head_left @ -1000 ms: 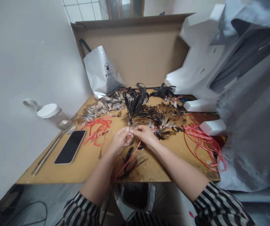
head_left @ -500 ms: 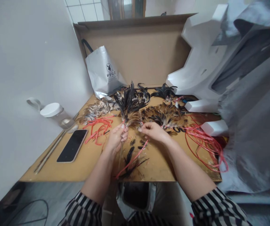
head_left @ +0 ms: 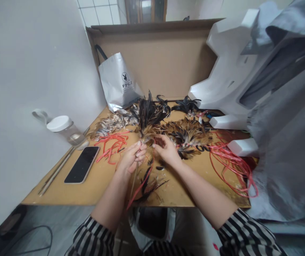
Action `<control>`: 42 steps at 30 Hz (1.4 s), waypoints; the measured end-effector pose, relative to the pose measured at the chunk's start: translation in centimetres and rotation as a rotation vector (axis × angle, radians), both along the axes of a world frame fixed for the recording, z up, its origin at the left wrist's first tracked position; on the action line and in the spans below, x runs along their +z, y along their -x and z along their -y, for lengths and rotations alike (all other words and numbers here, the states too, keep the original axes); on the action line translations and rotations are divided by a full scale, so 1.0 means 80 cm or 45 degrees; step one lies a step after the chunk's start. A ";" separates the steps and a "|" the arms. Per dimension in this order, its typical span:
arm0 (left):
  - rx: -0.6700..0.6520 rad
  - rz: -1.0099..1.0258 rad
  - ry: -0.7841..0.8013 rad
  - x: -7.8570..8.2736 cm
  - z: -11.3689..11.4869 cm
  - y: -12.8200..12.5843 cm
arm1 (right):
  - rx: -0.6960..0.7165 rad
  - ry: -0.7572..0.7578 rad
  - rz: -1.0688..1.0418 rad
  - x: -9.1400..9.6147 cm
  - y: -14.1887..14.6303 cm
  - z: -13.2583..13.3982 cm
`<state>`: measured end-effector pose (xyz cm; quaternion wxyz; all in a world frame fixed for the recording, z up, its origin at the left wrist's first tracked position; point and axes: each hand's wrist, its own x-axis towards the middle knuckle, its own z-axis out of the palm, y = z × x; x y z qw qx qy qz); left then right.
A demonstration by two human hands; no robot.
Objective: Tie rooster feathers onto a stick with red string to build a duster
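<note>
My left hand is closed round a thin stick at the base of a bunch of dark feathers, which fans upward and away from me. Just to its right, my right hand pinches a red plastic strip close to the feather base. The strip's loose end trails down to the table's front edge. Brown feathers lie in a heap beyond my right hand. A few loose black feathers are scattered on the table below the hands.
On the left are a phone, sticks and a clear jar with a white lid. Red strips lie in a pile at left and a larger bundle at right. A silver bag and white foam stand behind.
My right hand has moved left toward my left hand, bringing the red strip with it close to the feather base. My left hand keeps its hold on the stick.
</note>
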<state>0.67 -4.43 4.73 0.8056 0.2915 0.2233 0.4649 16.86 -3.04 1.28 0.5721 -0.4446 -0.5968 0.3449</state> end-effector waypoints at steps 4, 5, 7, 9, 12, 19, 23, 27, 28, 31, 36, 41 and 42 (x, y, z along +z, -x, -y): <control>-0.060 0.035 -0.024 0.001 0.002 0.000 | 0.178 0.154 -0.216 0.001 0.010 0.000; -0.058 0.035 -0.041 0.001 0.003 0.000 | 0.229 0.233 -0.270 0.002 0.012 0.001; -0.040 -0.008 -0.076 0.000 0.002 0.000 | 0.302 0.388 -0.356 0.005 0.014 0.006; 0.002 -0.088 -0.130 0.000 0.001 0.000 | 0.319 0.478 -0.387 0.006 0.015 0.012; 0.111 -0.206 -0.245 -0.002 -0.002 0.000 | 0.252 0.438 -0.236 0.007 0.014 0.021; 0.304 -0.440 -0.399 -0.006 0.001 -0.005 | 0.401 0.010 0.394 0.016 0.009 0.047; 0.387 -0.662 -0.544 0.000 0.013 -0.011 | 0.617 -0.001 0.380 0.032 0.002 0.059; 0.560 -0.928 -0.801 0.013 0.037 -0.008 | 0.772 0.105 0.197 0.050 -0.006 0.072; 0.578 -1.018 -0.881 0.016 0.045 -0.005 | 0.788 0.111 0.159 0.054 -0.008 0.075; 0.569 -1.301 -1.047 0.025 0.070 0.003 | 0.859 0.194 -0.009 0.058 -0.011 0.083; 0.573 -1.606 -1.166 0.030 0.097 0.010 | 1.074 0.375 -0.353 0.051 -0.008 0.087; 0.586 -2.025 -1.462 0.023 0.095 0.011 | 1.151 0.347 -0.598 0.047 0.001 0.085; 0.641 -2.061 -1.488 0.022 0.092 0.012 | 1.161 0.362 -0.620 0.047 0.001 0.084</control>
